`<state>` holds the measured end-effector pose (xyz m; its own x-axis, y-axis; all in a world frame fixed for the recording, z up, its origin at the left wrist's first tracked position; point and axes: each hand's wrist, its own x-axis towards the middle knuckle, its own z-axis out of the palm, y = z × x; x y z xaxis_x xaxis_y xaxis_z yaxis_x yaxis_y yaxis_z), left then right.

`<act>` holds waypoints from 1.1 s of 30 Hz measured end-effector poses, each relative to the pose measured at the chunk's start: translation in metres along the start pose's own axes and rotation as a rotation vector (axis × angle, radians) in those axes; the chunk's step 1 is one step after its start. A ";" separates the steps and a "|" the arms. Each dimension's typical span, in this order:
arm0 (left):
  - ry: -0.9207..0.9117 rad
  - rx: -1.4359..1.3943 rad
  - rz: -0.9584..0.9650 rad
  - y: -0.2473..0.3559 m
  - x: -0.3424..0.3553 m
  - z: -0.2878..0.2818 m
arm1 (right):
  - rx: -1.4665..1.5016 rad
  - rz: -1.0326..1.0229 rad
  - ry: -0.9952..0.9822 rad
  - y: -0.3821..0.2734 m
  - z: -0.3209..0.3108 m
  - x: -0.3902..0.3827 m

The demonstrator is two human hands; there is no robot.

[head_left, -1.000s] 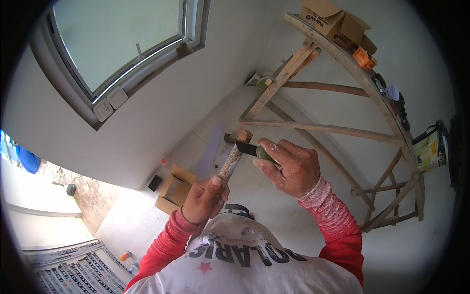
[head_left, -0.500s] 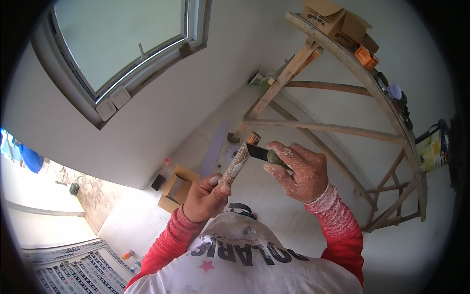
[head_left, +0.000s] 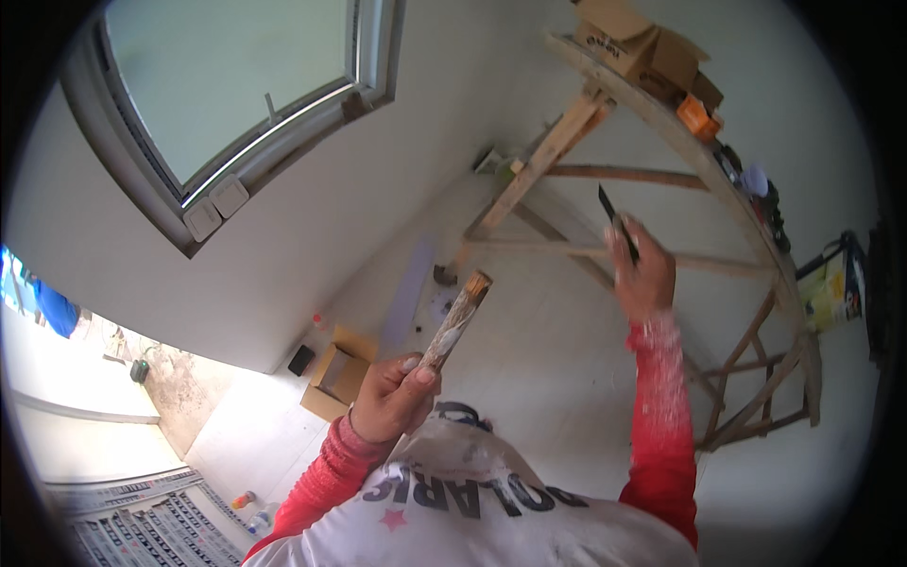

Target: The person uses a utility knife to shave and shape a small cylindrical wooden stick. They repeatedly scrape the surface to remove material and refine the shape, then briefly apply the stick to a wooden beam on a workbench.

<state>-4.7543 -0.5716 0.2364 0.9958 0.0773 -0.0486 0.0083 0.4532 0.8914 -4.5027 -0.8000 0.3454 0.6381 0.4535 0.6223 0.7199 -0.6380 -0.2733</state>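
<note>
White-walled room, window upper left, wooden scaffold right. My left hand grip closed round paint-caked brush, bristles up. Right hand grips dark scraper blade, lifted well apart from brush. Bristles look crusted; cleaning seemingly unfinished.

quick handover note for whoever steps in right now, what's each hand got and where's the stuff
Left hand: closed around the paint-caked wooden handle, held upright in front of the chest.
Right hand: raised toward the wooden scaffold, gripping a thin dark blade that points up.
The two tools are apart, not touching.
Nearby: open cardboard box on the floor by the wall, boxes and small items on the scaffold's top plank.
Done or left: cannot tell from this view.
</note>
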 end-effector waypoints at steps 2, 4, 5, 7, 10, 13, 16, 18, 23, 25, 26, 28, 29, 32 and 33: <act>0.022 -0.008 -0.027 -0.002 -0.004 -0.003 | 0.075 -0.200 0.063 -0.030 -0.003 -0.018; 0.019 -0.008 -0.053 0.003 0.001 -0.001 | 0.195 -0.227 -0.092 -0.071 -0.010 -0.028; 0.016 -0.006 -0.055 0.006 0.004 -0.001 | 0.186 -0.237 -0.166 -0.081 -0.014 -0.031; 0.011 0.012 -0.047 0.004 0.005 0.000 | 0.163 -0.256 -0.325 -0.092 -0.017 -0.039; -0.010 -0.002 -0.044 0.003 0.005 0.002 | 0.167 -0.310 -0.323 -0.094 -0.010 -0.041; -0.018 -0.008 -0.038 0.003 0.005 0.004 | 0.158 -0.312 -0.331 -0.097 -0.009 -0.040; -0.010 0.000 -0.042 0.003 0.005 0.005 | 0.143 -0.321 -0.328 -0.096 -0.007 -0.040; -0.005 0.005 -0.060 0.004 0.005 0.006 | 0.029 -0.383 -0.241 -0.079 0.008 -0.041; -0.021 -0.011 0.015 0.002 -0.001 0.007 | 0.023 -0.049 0.013 0.005 0.010 -0.008; 0.040 0.018 0.002 -0.001 0.000 0.009 | 0.145 -0.198 0.041 -0.012 0.006 -0.025; 0.036 0.005 -0.031 0.001 0.004 0.006 | 0.194 -0.227 -0.038 -0.045 0.002 -0.028; 0.015 0.004 -0.038 0.005 0.010 0.005 | 0.223 -0.272 -0.174 -0.076 -0.007 -0.028; 0.009 0.010 -0.033 0.004 0.009 0.004 | 0.212 -0.278 -0.251 -0.083 -0.010 -0.031; 0.016 0.005 -0.046 0.006 0.008 0.012 | 0.176 -0.319 -0.330 -0.086 -0.007 -0.037; 0.024 0.001 -0.049 0.008 0.009 0.015 | 0.164 -0.343 -0.328 -0.086 -0.006 -0.037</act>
<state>-4.7441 -0.5805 0.2493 0.9917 0.0763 -0.1030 0.0571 0.4564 0.8879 -4.5898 -0.7657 0.3503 0.3902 0.8089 0.4399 0.9200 -0.3236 -0.2211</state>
